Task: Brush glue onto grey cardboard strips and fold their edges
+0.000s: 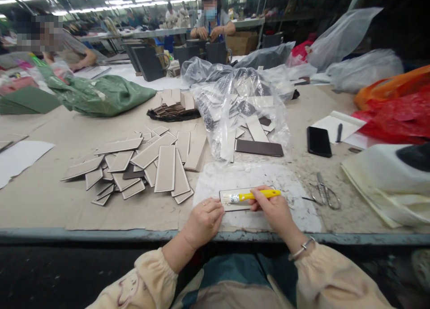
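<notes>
My right hand (pixel 273 208) is closed around the yellow handle of a paintbrush (pixel 257 194). The brush's pale bristles rest over the left part of a flat rectangular panel (pixel 240 206), cream with a dark edge. At that panel's left end, the curled fingers of my left hand (pixel 206 219) pinch or press its edge; the fingertips are partly hidden. Beneath the panel lies a stained white sheet (pixel 295 179). A loose pile of similar beige panels (pixel 164 168) with pale borders spreads to the left.
A clear plastic bag (pixel 242 103) of panels lies ahead, beside a stacked bundle (pixel 176 100). On the right are scissors (pixel 324 192), a phone (pixel 319 142) and a white container (pixel 386 174). A green bag (pixel 107 94) lies left. Co-workers sit across the table.
</notes>
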A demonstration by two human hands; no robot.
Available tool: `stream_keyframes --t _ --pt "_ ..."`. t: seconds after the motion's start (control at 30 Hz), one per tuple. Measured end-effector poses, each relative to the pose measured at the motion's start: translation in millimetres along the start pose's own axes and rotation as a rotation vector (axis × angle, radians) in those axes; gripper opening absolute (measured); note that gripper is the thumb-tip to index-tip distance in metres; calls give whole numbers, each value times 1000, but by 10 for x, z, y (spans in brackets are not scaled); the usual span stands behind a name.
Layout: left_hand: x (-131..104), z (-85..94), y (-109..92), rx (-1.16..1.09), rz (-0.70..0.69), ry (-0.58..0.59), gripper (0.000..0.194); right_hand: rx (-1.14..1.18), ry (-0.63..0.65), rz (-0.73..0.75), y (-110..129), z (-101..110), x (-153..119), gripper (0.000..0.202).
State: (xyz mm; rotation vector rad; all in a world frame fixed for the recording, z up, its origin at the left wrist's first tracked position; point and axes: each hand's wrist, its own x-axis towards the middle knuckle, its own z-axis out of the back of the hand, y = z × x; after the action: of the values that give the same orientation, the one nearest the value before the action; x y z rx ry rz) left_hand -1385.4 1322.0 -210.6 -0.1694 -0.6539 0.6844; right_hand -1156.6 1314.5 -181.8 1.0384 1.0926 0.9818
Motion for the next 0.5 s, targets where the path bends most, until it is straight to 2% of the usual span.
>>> stream_keyframes --t 0.2,0.37,0.5 --pt "12 21 -14 -1 1 26 14 -168 -108 56 81 200 -44 36" --pt "38 29 -31 21 -16 -6 13 -272 -202 121 80 443 -80 34" --pt "43 26 -21 17 -7 16 12 -367 -263 178 68 643 -110 34"
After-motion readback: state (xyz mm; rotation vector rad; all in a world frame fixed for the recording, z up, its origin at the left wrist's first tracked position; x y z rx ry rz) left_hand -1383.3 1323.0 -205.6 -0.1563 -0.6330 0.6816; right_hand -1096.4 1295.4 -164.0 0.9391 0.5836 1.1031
